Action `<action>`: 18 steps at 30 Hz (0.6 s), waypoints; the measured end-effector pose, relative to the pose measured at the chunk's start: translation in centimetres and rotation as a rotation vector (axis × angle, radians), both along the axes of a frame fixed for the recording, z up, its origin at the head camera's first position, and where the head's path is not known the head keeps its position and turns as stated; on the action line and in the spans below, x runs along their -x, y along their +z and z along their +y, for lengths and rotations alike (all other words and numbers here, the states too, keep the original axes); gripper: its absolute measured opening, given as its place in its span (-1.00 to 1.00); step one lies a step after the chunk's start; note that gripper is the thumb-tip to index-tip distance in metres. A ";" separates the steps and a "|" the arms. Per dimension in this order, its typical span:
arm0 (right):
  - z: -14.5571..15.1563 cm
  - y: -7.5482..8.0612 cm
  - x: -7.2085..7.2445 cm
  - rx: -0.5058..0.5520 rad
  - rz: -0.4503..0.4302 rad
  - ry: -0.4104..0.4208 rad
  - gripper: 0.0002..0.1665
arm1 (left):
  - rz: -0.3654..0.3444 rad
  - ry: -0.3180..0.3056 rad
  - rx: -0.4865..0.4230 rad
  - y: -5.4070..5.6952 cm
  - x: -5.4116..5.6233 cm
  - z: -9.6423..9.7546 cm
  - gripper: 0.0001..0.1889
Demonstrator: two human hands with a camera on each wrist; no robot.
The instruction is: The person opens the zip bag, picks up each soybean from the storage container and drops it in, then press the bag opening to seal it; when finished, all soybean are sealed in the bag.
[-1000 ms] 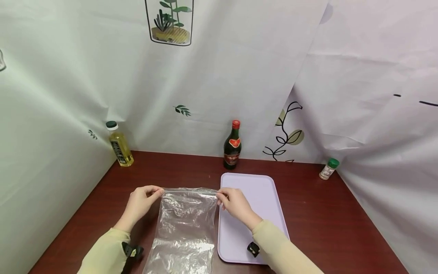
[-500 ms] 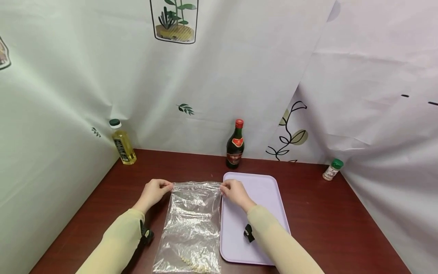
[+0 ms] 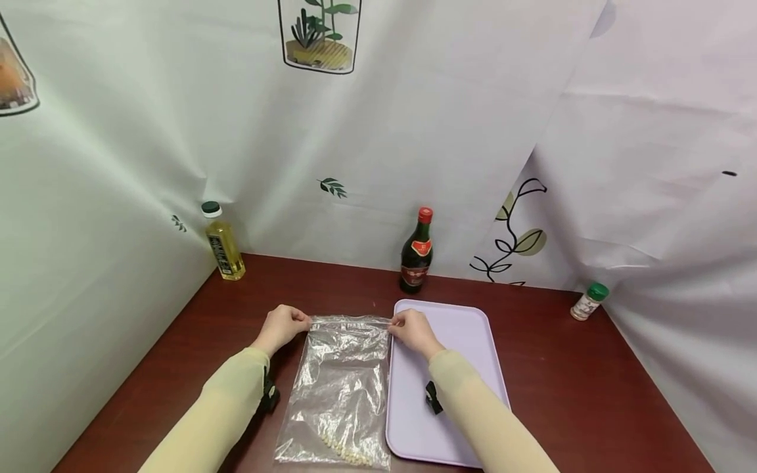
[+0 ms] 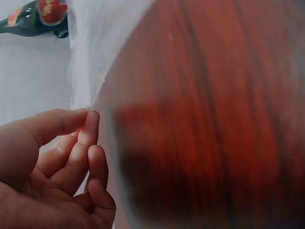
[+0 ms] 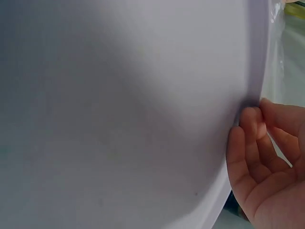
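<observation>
A clear zip-top plastic bag [image 3: 343, 381] lies between both hands, its zip edge at the far side. Small pale beige pieces [image 3: 345, 452] sit in a line at the bag's near end. My left hand [image 3: 282, 326] pinches the top left corner between thumb and forefinger; the left wrist view shows this pinch [image 4: 66, 157] close up. At the top right corner, my right hand [image 3: 414, 330] pinches the same zip edge, just over the tray's left rim. In the right wrist view that hand [image 5: 267, 157] overlaps the tray's edge.
A lilac tray [image 3: 449, 374] lies right of the bag, under the right forearm. Along the back stand a dark green red-capped bottle [image 3: 416, 253] and an oil bottle [image 3: 225, 246]. A green-lidded shaker [image 3: 589, 302] is at the right. Printed cloth hangs behind the table [image 3: 562, 381].
Both hands, still pinching the zip edge, have moved the bag slightly away from the body, and it now lies flatter. Its near end and the pale pieces have come into view.
</observation>
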State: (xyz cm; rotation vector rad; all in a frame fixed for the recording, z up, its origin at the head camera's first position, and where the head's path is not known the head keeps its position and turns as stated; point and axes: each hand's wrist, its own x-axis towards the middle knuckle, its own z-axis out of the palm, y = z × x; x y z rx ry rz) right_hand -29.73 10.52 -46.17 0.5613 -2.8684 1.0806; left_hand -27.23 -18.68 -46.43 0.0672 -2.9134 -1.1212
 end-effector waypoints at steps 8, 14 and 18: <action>0.0 -0.4 -0.2 -0.051 0.032 -0.052 -0.95 | -0.001 0.004 0.020 -0.4 0.7 0.3 -0.87; -0.2 -0.4 0.0 -0.043 0.059 -0.046 -0.84 | 0.001 0.012 0.022 -0.3 0.7 0.2 -0.84; -0.1 -0.1 0.0 -0.031 0.074 -0.080 -0.60 | 0.024 0.011 0.046 -0.2 0.4 -0.1 -0.76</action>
